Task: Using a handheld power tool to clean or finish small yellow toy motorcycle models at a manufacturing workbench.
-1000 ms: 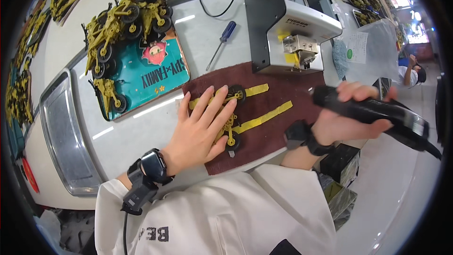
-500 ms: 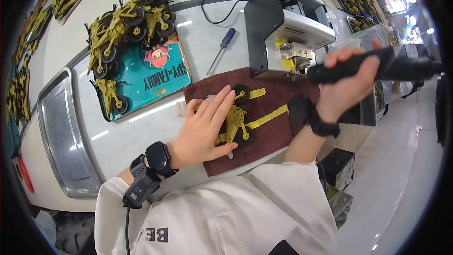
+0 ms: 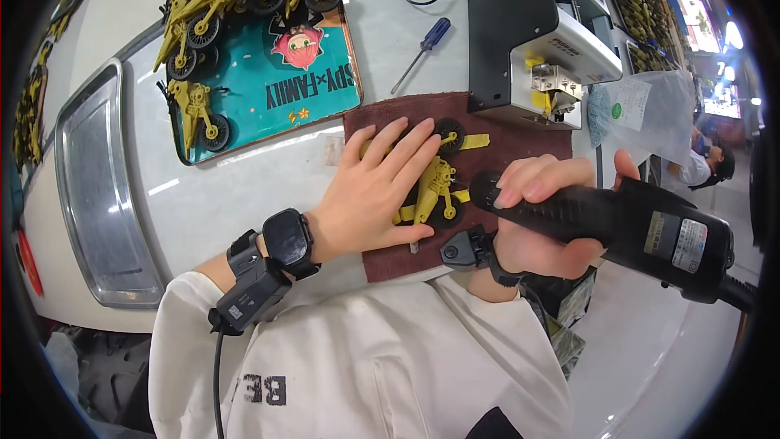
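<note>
On a dark red cloth (image 3: pixel 520 142) lies a yellow toy motorcycle (image 3: pixel 436 187) with black wheels. My left hand (image 3: pixel 370 183) rests flat over its left part, fingers spread, pressing it against the cloth and hiding some of it. My right hand (image 3: pixel 544 211) is wrapped round a black corded electric screwdriver (image 3: pixel 626 223), held lying nearly level. The tool's front end is just right of the motorcycle's lower wheel; whether the tip touches it I cannot tell.
A teal tray (image 3: pixel 244 126) at the left carries several more yellow toy motorcycles (image 3: pixel 231 0). A blue-handled screwdriver (image 3: pixel 422 53) lies behind the cloth. At the back right stands a black and white machine (image 3: pixel 520 41), beside a clear plastic bag (image 3: pixel 642 110). An empty metal tray (image 3: pixel 101 195) lies far left.
My right hand has brought the electric screwdriver left and nearer, from beside the machine to the motorcycle. My left hand stays on the motorcycle. The whole view has shifted somewhat.
</note>
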`<state>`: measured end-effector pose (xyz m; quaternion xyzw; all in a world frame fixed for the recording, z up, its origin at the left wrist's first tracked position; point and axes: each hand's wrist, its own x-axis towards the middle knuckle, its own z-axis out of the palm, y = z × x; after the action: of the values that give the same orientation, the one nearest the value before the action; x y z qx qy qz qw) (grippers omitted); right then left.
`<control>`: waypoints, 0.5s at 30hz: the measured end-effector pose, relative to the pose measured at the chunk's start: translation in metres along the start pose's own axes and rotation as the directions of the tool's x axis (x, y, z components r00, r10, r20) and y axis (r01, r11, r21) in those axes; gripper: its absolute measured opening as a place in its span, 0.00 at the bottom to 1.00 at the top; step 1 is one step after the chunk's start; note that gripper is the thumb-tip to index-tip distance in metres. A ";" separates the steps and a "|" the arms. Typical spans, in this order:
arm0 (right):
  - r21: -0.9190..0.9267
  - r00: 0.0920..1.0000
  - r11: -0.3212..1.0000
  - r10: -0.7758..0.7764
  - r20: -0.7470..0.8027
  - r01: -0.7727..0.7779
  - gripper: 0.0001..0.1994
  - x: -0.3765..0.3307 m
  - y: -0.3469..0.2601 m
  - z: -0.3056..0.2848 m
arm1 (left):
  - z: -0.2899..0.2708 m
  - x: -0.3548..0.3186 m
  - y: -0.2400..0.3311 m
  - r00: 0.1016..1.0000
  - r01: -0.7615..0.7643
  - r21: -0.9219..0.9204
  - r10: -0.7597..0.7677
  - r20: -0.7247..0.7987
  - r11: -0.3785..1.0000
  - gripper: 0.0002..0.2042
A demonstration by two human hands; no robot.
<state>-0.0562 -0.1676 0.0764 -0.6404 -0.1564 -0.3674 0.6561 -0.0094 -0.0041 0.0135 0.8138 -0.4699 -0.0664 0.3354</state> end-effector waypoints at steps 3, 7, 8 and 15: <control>-0.041 1.000 0.999 0.019 0.004 -0.019 0.41 -0.005 0.011 0.003 | 0.001 -0.002 -0.002 1.000 0.002 0.008 -0.002 -0.008 1.000 0.46; 0.196 0.997 0.978 0.073 0.016 -0.075 0.39 -0.002 0.008 0.003 | 0.000 -0.001 -0.002 1.000 -0.002 0.004 0.002 -0.007 1.000 0.45; 0.126 0.998 0.990 0.064 0.016 -0.065 0.40 -0.002 0.005 0.002 | 0.000 -0.001 -0.003 1.000 -0.004 -0.004 0.004 -0.003 1.000 0.45; 0.087 0.998 0.996 0.024 -0.058 -0.019 0.41 -0.003 0.001 0.007 | 0.004 -0.002 -0.006 1.000 0.006 -0.037 -0.006 -0.006 0.999 0.44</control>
<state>-0.0563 -0.1605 0.0746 -0.6019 -0.1458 -0.3720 0.6914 -0.0077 -0.0023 0.0064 0.8090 -0.4651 -0.0736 0.3518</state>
